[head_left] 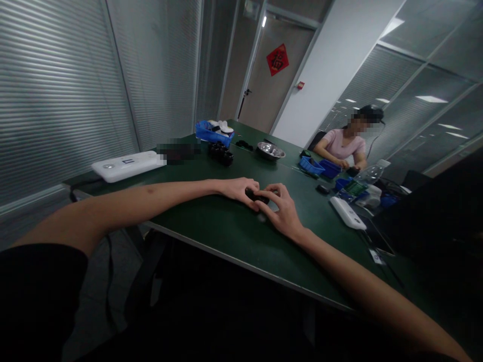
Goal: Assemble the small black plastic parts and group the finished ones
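Both of my hands meet over the near part of the green table. Between them is a small black object, oval in outline, its kind too small and dark to make out. My left hand is closed round its left end. From the right, my right hand pinches it with thumb and fingers. A small pale spot lies on the table just below the fingers, too blurred to name.
Farther back are black rounded parts, a blue basket with white items and a metal bowl. White power banks or similar devices lie left and right. A plastic bottle and a co-worker are at right.
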Motion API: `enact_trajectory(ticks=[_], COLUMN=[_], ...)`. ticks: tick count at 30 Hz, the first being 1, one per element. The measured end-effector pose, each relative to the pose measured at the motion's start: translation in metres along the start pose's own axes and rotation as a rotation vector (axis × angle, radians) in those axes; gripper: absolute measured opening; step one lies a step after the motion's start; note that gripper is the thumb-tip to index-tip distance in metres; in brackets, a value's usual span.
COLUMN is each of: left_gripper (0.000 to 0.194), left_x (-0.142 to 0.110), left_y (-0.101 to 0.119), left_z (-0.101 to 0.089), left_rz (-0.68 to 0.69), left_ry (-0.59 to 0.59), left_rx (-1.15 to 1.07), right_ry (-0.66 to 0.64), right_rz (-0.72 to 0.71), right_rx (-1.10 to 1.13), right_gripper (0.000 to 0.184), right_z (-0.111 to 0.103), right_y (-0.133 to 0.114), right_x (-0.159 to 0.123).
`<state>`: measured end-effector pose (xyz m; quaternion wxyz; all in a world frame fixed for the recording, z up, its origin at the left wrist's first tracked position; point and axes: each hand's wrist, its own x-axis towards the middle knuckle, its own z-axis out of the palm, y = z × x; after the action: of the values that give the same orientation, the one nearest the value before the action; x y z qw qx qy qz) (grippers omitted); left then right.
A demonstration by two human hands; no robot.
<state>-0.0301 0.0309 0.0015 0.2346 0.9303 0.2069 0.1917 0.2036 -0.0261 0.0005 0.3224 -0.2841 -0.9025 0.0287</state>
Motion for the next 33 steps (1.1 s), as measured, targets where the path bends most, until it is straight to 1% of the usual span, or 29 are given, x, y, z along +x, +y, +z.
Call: enact_trajectory(ticks=[3, 7, 14, 17, 20, 23, 27, 33], left_gripper=[0.043, 0.042, 0.040, 0.041, 0.043, 0.043, 0.046, 0.048], left_x=[0.0000, 0.0001, -0.0006, 0.0001, 0.0007, 0.0008, 0.0004, 0.0009], left_y=[-0.0006, -0.0020, -0.0011, -0.0036, -0.0065, -0.0072, -0.0052, -0.0035], left_z=[-0.0004, -0.0006, 0.0005, 0.0012, 0.0015, 0.0010, -0.0006, -0.0003], left_rz=[0.012, 0.039, 0.042, 0.056, 0.044, 0.041, 0.028, 0.036], left_ry=[0.006, 0.014, 0.036, 0.031, 0.036, 0.040, 0.022, 0.025], left_rx=[-0.004, 0.001, -0.023, -0.016, -0.006, -0.019, -0.007, 0.012], right_ry=[0.003, -0.011, 0.006, -0.001, 0.011, 0.050, 0.050, 0.002], right_rz=[-0.002, -0.053, -0.084, -0.114, -0.093, -0.026, 0.034, -0.009], right_rx=[0.023, 0.076, 0.089, 0.124, 0.124, 0.091, 0.055, 0.130], right_gripper=[0.026, 0.024, 0.017, 0.020, 0.029, 0.033, 0.030, 0.027], right_z=[-0.0001, -0.0009, 0.0002, 0.0004, 0.0009, 0.0018, 0.0016, -0.0014], right_y=[-0.0002, -0.0033, -0.0024, -0.0029, -0.0043, -0.0038, -0.0002, 0.0018], right_x=[0.0003, 0.0002, 0.0014, 0.0009, 0.0010, 0.0018, 0.0026, 0.0014])
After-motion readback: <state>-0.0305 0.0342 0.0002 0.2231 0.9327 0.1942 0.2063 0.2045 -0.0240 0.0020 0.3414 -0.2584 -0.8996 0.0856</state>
